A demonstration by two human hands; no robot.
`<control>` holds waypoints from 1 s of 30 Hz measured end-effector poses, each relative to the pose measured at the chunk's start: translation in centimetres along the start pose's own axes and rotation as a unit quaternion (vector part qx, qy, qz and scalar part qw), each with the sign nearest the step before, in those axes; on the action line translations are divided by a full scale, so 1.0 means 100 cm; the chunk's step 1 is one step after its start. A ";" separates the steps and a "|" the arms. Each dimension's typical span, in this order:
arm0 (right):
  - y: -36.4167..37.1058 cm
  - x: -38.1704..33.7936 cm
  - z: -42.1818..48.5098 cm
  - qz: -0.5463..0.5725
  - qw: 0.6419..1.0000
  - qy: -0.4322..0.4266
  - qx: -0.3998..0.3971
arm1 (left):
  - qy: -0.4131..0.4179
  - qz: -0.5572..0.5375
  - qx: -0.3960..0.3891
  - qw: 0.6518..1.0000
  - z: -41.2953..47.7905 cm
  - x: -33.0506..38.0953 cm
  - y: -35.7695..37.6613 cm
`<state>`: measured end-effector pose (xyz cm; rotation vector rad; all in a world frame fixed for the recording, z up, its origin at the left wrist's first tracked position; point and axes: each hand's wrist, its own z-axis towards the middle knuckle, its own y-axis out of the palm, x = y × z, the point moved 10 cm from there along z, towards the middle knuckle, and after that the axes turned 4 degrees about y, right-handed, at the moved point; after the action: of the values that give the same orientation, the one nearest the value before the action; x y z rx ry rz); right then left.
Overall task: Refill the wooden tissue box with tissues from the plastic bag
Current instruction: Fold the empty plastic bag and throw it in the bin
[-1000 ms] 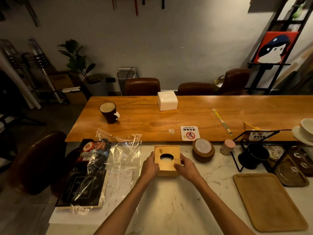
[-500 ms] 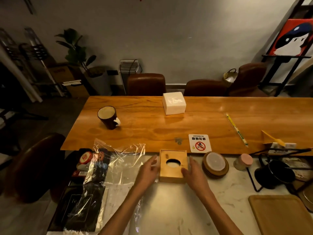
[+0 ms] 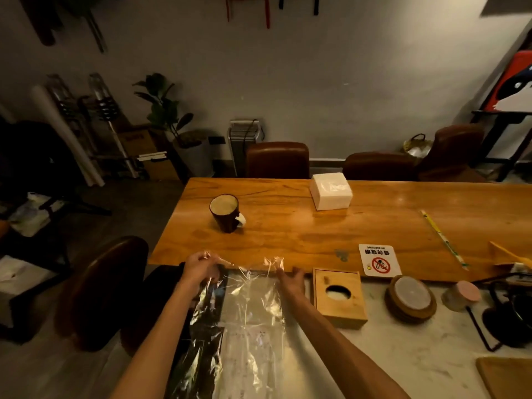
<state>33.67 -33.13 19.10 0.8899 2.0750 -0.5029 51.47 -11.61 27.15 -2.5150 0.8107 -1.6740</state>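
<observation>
Plastic bag (image 3: 247,312) is clear and lies flat on the pale marble worktop (image 3: 403,355). Its long axis runs from near edge to far edge, w/ the open mouth pointing away, toward the wooden table (image 3: 302,234). The bag's left part hangs over dark stuff at the worktop's left edge.

Left hand (image 3: 201,269) pinches the mouth's left corner, fingers curled on the film. Right hand (image 3: 290,280) pinches the right corner, and the film stands up a bit between the two.

Wooden tissue box (image 3: 339,298) sits just right of the right hand, at the worktop's far edge, apart from the bag. Its round hole faces up w/ sth white showing inside.

Right of the box, along the far edge, are a stack of coasters (image 3: 411,298) and then a pink-lidded jar (image 3: 463,293). A wooden tray (image 3: 506,378) fills the near right corner.

On the table are a dark mug (image 3: 227,213), a white tissue pack (image 3: 331,191) near its far edge, and a no-smoking sign (image 3: 380,260) at its near edge. Brown chairs (image 3: 277,159) and a plant (image 3: 164,110) stand by the grey wall, and the room is dim.
</observation>
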 end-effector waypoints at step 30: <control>-0.029 -0.218 -0.236 0.113 0.955 -0.249 -0.115 | 0.227 -0.195 -0.265 0.917 -0.165 0.213 -0.097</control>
<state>28.56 -29.79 50.78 0.7572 1.5144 -0.3120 47.49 -7.83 55.29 -2.8031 0.9404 -2.5430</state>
